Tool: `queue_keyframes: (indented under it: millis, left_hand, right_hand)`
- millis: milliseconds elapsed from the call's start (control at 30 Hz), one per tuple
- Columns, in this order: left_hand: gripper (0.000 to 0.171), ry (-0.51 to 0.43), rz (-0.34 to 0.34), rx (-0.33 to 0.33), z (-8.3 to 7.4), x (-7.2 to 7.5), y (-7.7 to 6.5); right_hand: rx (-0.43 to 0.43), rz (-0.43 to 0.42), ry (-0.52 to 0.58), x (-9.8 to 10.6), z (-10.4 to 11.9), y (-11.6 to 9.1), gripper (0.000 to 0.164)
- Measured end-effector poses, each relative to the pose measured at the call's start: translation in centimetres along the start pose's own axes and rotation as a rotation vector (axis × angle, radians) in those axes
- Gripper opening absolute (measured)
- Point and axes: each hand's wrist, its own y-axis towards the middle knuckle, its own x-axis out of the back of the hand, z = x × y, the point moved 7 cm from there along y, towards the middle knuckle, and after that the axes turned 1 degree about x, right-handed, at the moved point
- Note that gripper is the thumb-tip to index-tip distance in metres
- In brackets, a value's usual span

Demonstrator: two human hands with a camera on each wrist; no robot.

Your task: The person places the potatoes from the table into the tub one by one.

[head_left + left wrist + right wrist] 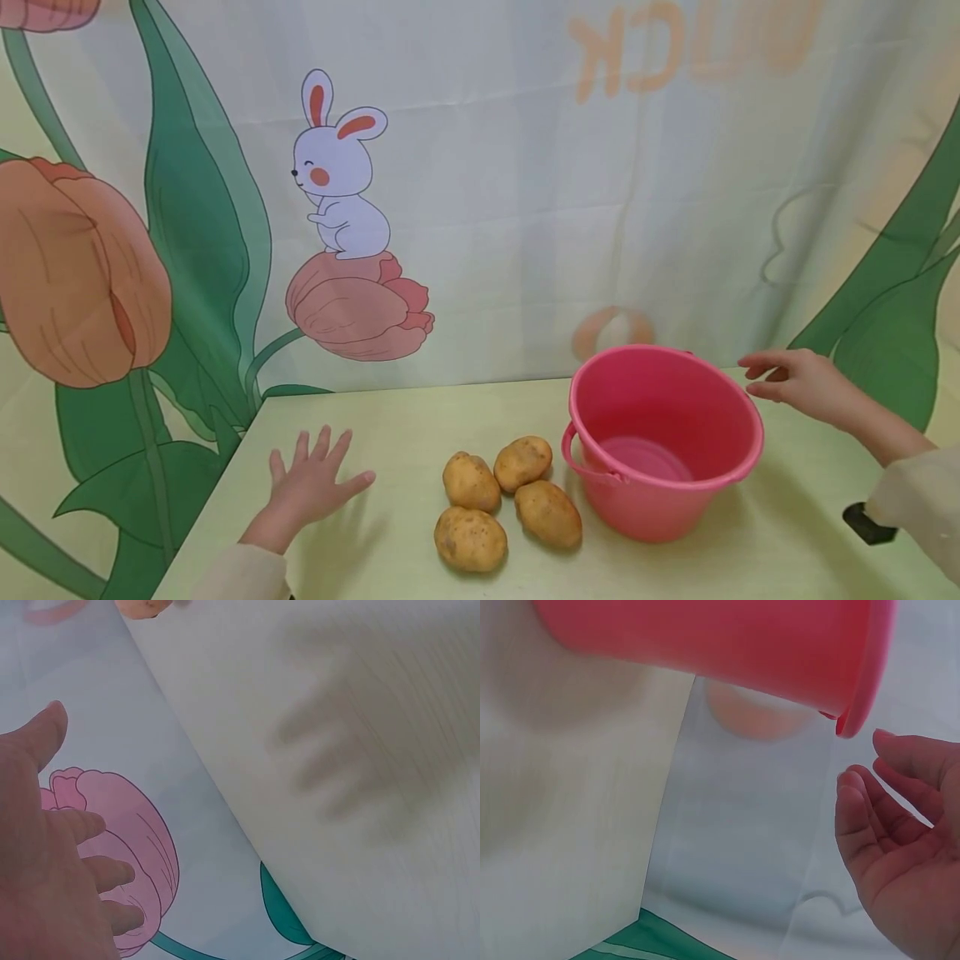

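Note:
A pink bucket [652, 508] stands upright on the table, its handle hanging at the left side; the part of its inside that shows holds nothing. Several potatoes [470, 540] lie clustered just left of it. My left hand [311, 487] hovers over the table left of the potatoes, fingers spread, touching nothing; its shadow falls on the tabletop in the left wrist view. Beside the bucket's right rim is my right hand [806, 387], fingers loosely bent. In the right wrist view a small gap separates those fingertips [883, 735] from the bucket's rim [866, 682].
The pale table [390, 417] ends at the back against a hanging cloth [487, 208] printed with a rabbit, tulips and leaves. A dark band [868, 523] shows at the right sleeve [918, 500].

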Motion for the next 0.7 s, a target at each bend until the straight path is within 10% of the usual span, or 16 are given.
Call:
queue_keyframes:
  millis: [700]
  left_hand:
    - [0.09, 0.019, 0.025, -0.01, -0.7, -1.7, 0.5]
  right_hand:
    - [-0.067, 0.098, 0.222, -1.5, -0.3, 0.3, 0.049]
